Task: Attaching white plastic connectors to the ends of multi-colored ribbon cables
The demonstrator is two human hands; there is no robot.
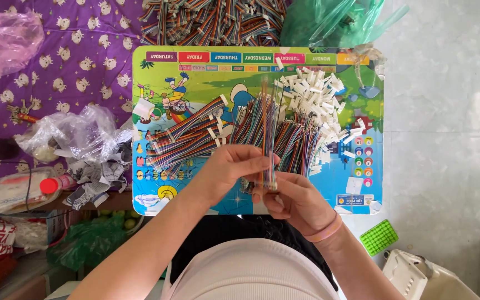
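Both hands [262, 180] pinch one ribbon cable [265, 133] upright, pointing away.

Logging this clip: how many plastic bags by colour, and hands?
Pink plastic bag: 1
Green plastic bags: 2
Clear plastic bag: 1
Hands, left hand and right hand, on a wire strip: 2
Total: 6

Both forearms converge; left hand [234, 166] and right hand [293, 200] pinch together, fingers curled.
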